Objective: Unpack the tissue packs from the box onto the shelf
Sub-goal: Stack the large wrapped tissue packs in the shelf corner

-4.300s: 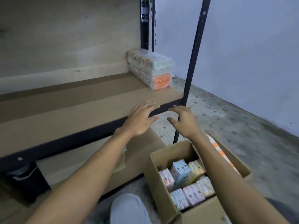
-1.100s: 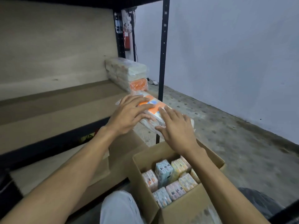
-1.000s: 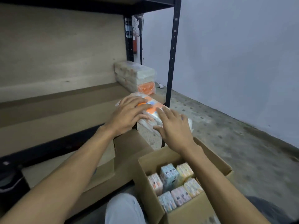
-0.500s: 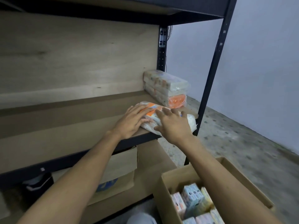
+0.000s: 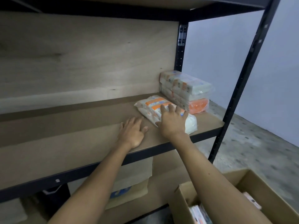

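**Pack flat on shelf, both hands open**

The tissue pack lies flat on the shelf, toward the front-R end and just beside a stack of packs in the back-R corner. R hand rests on top of it w/ fingers straight and spread, not curled round it. L hand lies palm-down on the bare board just left of the pack, fingers relaxed, holding nothing (touching the pack or not: can't tell). The cardboard box sits open at lower R, w/ more packs inside.

Dim, soft focus, wide-angle edge warping
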A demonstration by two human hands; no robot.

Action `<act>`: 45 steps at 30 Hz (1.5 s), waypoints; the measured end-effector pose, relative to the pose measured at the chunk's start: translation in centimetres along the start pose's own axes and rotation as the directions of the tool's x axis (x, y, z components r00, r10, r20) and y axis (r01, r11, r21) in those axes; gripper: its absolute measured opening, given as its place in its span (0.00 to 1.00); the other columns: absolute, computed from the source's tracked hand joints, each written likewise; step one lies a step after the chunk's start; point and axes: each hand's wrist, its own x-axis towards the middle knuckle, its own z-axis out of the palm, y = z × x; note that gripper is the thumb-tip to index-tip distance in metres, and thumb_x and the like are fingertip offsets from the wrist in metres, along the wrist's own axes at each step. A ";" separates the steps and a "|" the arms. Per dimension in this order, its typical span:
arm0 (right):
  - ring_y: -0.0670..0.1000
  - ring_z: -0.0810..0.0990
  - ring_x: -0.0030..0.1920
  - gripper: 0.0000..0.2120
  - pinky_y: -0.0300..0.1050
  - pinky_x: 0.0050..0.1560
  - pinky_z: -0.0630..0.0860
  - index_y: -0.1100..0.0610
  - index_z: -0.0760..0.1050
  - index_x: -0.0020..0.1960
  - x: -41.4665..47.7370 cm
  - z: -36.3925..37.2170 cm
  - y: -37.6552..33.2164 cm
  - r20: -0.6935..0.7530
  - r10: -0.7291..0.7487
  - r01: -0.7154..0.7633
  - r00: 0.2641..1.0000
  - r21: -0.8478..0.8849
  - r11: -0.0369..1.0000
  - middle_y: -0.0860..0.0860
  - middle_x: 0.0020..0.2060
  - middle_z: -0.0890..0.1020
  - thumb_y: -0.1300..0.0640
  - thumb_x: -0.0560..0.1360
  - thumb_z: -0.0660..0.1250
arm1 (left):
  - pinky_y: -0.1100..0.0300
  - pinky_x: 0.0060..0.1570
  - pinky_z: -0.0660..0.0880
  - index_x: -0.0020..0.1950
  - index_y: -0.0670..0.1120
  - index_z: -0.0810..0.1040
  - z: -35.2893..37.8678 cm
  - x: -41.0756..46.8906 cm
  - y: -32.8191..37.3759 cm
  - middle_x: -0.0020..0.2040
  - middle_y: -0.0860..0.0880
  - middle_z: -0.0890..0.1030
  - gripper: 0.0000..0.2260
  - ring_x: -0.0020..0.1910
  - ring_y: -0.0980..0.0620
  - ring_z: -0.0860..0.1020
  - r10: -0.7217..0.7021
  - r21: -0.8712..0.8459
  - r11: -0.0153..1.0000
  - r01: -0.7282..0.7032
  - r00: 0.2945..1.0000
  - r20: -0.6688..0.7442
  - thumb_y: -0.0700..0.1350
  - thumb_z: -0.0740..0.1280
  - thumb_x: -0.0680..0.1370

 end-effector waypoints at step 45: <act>0.57 0.74 0.59 0.23 0.49 0.61 0.72 0.53 0.83 0.53 -1.8 2.7 5.1 -0.550 -0.051 0.354 0.833 0.462 0.813 0.51 0.56 0.81 0.41 0.63 0.72 | 0.46 0.72 0.52 0.72 0.55 0.66 0.7 0.6 0.3 0.73 0.50 0.67 0.22 0.72 0.48 0.63 -0.019 0.041 0.999 0.020 1.000 -0.025 0.59 0.54 0.80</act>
